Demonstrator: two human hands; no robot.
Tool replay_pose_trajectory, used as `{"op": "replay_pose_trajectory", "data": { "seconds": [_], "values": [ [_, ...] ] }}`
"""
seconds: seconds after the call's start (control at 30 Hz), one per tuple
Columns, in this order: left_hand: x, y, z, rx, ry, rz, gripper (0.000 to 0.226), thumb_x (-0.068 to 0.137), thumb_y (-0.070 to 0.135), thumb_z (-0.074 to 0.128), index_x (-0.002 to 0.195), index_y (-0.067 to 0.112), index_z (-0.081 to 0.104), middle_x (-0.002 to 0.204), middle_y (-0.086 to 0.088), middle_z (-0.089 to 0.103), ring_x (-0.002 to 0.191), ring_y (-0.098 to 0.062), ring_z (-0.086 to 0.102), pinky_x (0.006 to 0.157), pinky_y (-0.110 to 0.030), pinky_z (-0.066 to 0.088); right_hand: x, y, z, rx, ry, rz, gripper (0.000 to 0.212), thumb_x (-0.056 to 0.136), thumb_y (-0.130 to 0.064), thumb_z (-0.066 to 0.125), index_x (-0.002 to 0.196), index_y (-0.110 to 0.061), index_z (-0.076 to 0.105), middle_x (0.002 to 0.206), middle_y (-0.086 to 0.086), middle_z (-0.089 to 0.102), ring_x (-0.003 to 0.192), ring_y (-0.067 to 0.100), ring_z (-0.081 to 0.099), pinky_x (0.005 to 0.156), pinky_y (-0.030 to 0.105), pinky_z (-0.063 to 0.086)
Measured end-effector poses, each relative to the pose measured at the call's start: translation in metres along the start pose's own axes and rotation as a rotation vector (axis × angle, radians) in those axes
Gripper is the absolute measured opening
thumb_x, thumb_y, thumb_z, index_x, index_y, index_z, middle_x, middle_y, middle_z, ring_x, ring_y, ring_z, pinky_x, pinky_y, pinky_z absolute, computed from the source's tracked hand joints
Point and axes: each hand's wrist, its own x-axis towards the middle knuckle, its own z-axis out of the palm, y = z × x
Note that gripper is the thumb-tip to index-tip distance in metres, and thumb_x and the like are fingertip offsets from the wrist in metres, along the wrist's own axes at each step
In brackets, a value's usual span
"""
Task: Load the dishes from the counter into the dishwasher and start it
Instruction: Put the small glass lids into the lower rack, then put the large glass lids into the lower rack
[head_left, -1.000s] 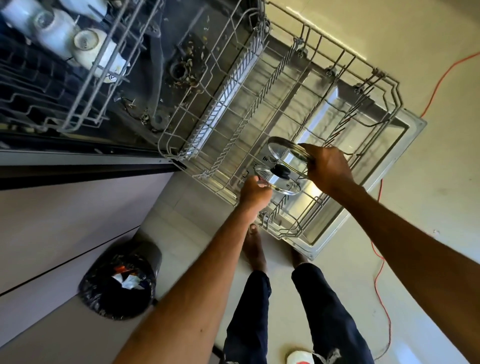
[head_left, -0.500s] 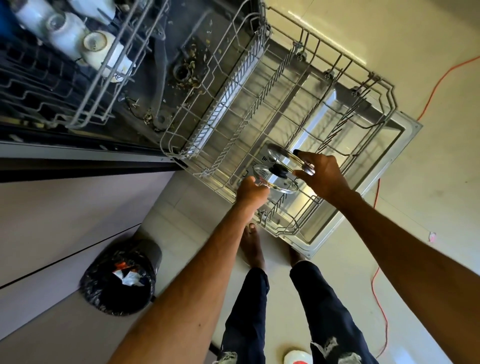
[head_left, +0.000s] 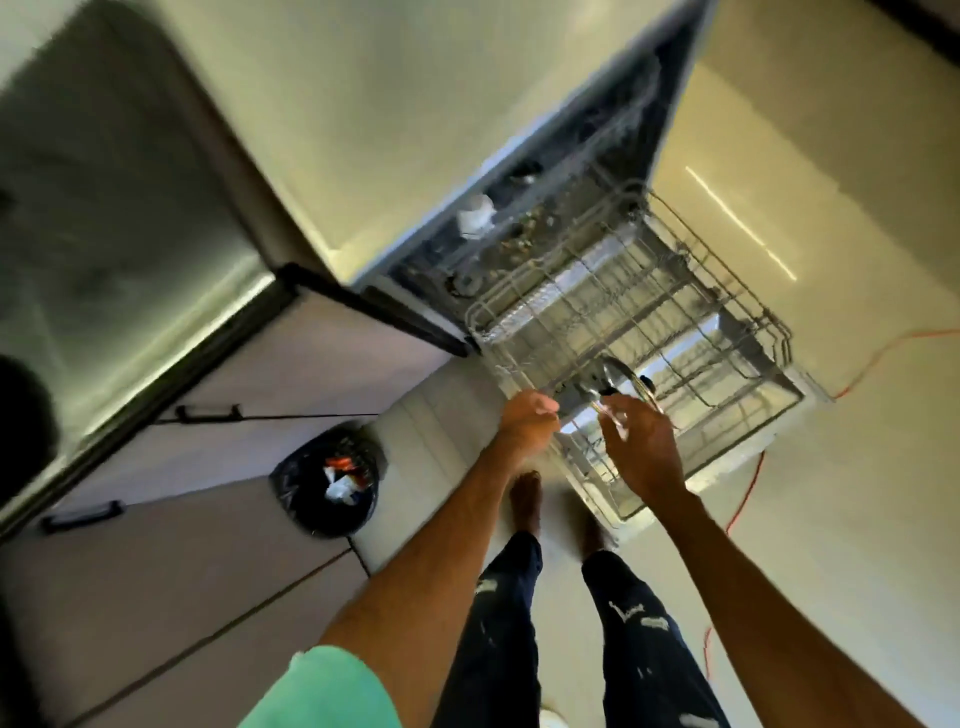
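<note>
Lids (head_left: 621, 376) upright in lower rack (head_left: 691, 317)

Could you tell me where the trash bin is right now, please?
In the head view, the trash bin stands on the floor left of centre, against the cabinet fronts, to the left of the person's left hand.

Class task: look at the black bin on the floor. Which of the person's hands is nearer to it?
Left. The left hand hangs at the lower rack's near edge, up and to the right of the black bin. The right hand is further right, over the rack by the lids.
</note>
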Motion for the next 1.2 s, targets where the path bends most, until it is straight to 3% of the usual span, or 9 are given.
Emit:
{"op": "replay_pose_trajectory", "data": {
  "seconds": [0.13, 0.2, 0.27, 0.4, 0.53, 0.63, 0.77, 1.03, 1.2],
  "values": [
    [-0.077, -0.013, -0.057, -0.096, 0.080, 0.060, 0.024, 0.088, 0.014, 0.064, 0.107, 0.003, 0.075, 0.085, -0.002, 0.072, 0.069, 0.004, 0.063, 0.075, -0.020, 0.050, -0.034, -0.108, -0.001, -0.003, -0.177, -0.068, 0.027, 0.099, -0.030, 0.050, 0.112, -0.018, 0.072, 0.106, 0.005, 0.074, 0.097, 0.023, 0.070, 0.088, 0.037, 0.056],
    [-0.109, -0.027, -0.092, -0.141, 0.147, 0.105, 0.020, 0.085, 0.011, 0.064, 0.097, 0.002, 0.077, 0.083, -0.014, 0.074, 0.060, 0.000, 0.065, 0.076, -0.026, 0.052, -0.054, -0.168, 0.002, -0.020, -0.274, -0.116, 0.021, 0.098, -0.020, 0.055, 0.112, -0.016, 0.070, 0.103, 0.007, 0.072, 0.094, 0.026, 0.067, 0.086, 0.039, 0.054],
    [-0.137, -0.048, -0.129, -0.169, 0.243, 0.117, 0.018, 0.082, 0.015, 0.065, 0.090, 0.006, 0.077, 0.090, -0.019, 0.075, 0.068, -0.018, 0.070, 0.074, -0.028, 0.051, -0.069, -0.223, 0.012, -0.025, -0.257, -0.232, 0.017, 0.097, -0.016, 0.060, 0.108, -0.014, 0.072, 0.097, 0.009, 0.075, 0.088, 0.029, 0.069, 0.080, 0.040, 0.054],
    [-0.198, -0.080, -0.214, -0.195, 0.450, 0.189, 0.010, 0.088, 0.007, 0.068, 0.093, 0.007, 0.077, 0.093, -0.010, 0.076, 0.077, -0.014, 0.068, 0.078, -0.026, 0.052, -0.094, -0.317, 0.041, 0.030, -0.298, -0.370, 0.018, 0.094, -0.026, 0.060, 0.102, -0.018, 0.073, 0.093, 0.004, 0.075, 0.081, 0.022, 0.068, 0.076, 0.034, 0.053],
    [-0.248, -0.112, -0.308, -0.256, 0.569, 0.282, 0.017, 0.093, 0.002, 0.061, 0.098, 0.005, 0.077, 0.096, -0.011, 0.077, 0.080, -0.011, 0.066, 0.072, -0.013, 0.049, -0.101, -0.401, 0.089, 0.064, -0.312, -0.550, 0.016, 0.095, -0.008, 0.063, 0.107, -0.014, 0.072, 0.097, 0.003, 0.074, 0.085, 0.013, 0.067, 0.077, 0.030, 0.056],
    [-0.271, -0.143, -0.372, -0.338, 0.668, 0.295, 0.020, 0.094, 0.003, 0.058, 0.099, 0.010, 0.076, 0.099, -0.004, 0.077, 0.080, -0.007, 0.067, 0.073, -0.021, 0.055, -0.100, -0.462, 0.130, 0.084, -0.292, -0.624, 0.017, 0.095, -0.009, 0.064, 0.110, -0.011, 0.072, 0.101, 0.001, 0.074, 0.090, 0.013, 0.067, 0.082, 0.032, 0.059],
    [-0.289, -0.182, -0.452, -0.524, 0.732, 0.308, 0.023, 0.097, 0.003, 0.053, 0.100, 0.010, 0.074, 0.100, -0.001, 0.077, 0.074, -0.008, 0.070, 0.069, -0.030, 0.059, -0.092, -0.538, 0.178, 0.061, -0.266, -0.699, 0.017, 0.095, -0.011, 0.065, 0.110, -0.013, 0.073, 0.098, -0.002, 0.073, 0.085, 0.006, 0.065, 0.077, 0.008, 0.047],
    [-0.280, -0.211, -0.543, -0.621, 0.751, 0.303, 0.020, 0.097, 0.006, 0.054, 0.100, 0.013, 0.073, 0.098, -0.001, 0.076, 0.083, -0.016, 0.073, 0.072, -0.030, 0.061, -0.060, -0.612, 0.222, 0.068, -0.293, -0.664, 0.017, 0.092, -0.011, 0.070, 0.108, -0.012, 0.075, 0.096, -0.003, 0.073, 0.086, 0.008, 0.068, 0.081, 0.019, 0.053],
    [-0.249, -0.204, -0.573, -0.701, 0.733, 0.269, 0.021, 0.096, 0.005, 0.052, 0.100, 0.012, 0.072, 0.100, -0.001, 0.076, 0.079, -0.009, 0.070, 0.070, -0.027, 0.059, -0.005, -0.627, 0.253, 0.076, -0.388, -0.498, 0.017, 0.090, -0.015, 0.073, 0.107, -0.016, 0.075, 0.092, -0.003, 0.075, 0.082, 0.012, 0.073, 0.077, 0.039, 0.063]
  ]
}}
